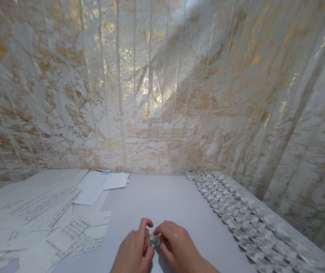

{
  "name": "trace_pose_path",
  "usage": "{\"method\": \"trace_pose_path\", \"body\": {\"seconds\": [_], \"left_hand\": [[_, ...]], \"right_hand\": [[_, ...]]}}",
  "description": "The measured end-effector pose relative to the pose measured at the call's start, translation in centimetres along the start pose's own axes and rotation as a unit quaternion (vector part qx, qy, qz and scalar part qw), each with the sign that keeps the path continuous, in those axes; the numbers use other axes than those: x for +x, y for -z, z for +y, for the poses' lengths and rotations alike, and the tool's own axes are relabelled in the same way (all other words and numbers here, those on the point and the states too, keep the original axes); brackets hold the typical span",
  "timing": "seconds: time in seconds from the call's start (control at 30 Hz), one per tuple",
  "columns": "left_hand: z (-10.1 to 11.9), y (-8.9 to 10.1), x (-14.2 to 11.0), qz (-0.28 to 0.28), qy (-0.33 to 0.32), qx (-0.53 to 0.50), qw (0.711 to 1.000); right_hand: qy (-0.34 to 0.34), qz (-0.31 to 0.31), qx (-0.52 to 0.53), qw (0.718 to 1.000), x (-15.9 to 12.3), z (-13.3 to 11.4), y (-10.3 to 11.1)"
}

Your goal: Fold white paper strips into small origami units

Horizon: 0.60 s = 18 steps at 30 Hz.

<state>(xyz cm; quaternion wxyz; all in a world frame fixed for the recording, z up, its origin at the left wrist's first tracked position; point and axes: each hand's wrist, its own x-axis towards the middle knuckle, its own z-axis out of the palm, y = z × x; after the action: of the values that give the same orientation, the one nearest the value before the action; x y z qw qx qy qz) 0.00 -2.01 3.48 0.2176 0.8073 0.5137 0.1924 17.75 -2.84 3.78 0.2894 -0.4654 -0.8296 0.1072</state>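
Observation:
At the front middle of the table, a small folded piece of printed paper (155, 239) sits between my two hands. My left hand (136, 248) has its fingers curled round the left side of the paper, with the index finger bent above it. From the other side, my right hand (177, 244) pinches the paper between thumb and fingers. Fingers cover much of the piece, so its full shape is hidden.
Loose printed sheets (40, 216) overlap on the left of the table, with blank white papers (94, 187) behind them. Rows of small folded paper pieces (236, 216) run along the right side. A gold-patterned curtain (156, 94) hangs at the table's back edge.

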Motion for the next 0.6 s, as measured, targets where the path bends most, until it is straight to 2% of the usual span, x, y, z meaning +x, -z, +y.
{"method": "trace_pose_path", "body": {"seconds": [0.17,0.3,0.37,0.43,0.53,0.6], "left_hand": [[0.4,0.2,0.1,0.004,0.002,0.035,0.999],[0.2,0.2,0.2,0.003,0.0,0.03,1.0],[-0.1,0.1,0.2,0.002,-0.003,0.021,1.0],[-0.4,0.0,0.1,0.005,-0.01,0.015,1.0],[-0.6,-0.4,-0.1,0.004,-0.025,0.009,1.0],[-0.7,-0.6,-0.2,0.0,-0.033,0.002,0.999]], "right_hand": [[-0.017,-0.046,-0.096,0.994,0.3,-0.3,-0.3],[-0.022,-0.031,-0.137,0.99,1.0,0.3,0.1],[-0.023,-0.018,-0.166,0.986,1.9,1.6,2.0],[-0.046,-0.005,-0.233,0.971,3.3,3.8,5.0],[-0.088,0.017,-0.28,0.956,5.9,8.4,9.7],[-0.126,0.026,-0.309,0.942,7.5,11.7,11.8]]}}
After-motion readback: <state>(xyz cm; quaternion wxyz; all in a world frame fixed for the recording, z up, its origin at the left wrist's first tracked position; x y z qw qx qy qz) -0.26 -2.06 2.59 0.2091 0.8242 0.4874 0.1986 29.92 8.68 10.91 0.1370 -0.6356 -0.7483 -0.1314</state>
